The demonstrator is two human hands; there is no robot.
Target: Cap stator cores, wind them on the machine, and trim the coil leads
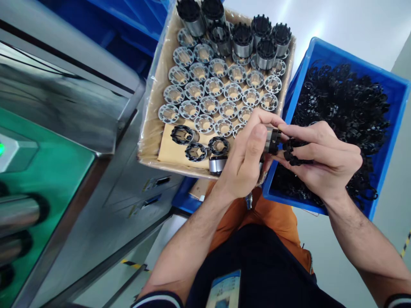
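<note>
My left hand (245,156) is wrapped round a silver metal cylinder (270,140) with a black toothed ring on its right end, above the front right corner of a cardboard box (150,141). Close against that end, my right hand (321,158) holds a loose black plastic ring (293,153) between its fingers. Rows of bare silver cylinders (208,105) stand in the box. Several cylinders with black caps (242,38) rise at its back, and a few black-ringed ones (195,152) lie or stand near its front edge.
A blue bin (390,141) full of black plastic rings (343,102) stands right of the box. At the left are a metal machine frame (128,171) and a green surface (61,158) bearing metal rollers. More blue containers (128,21) show behind the box.
</note>
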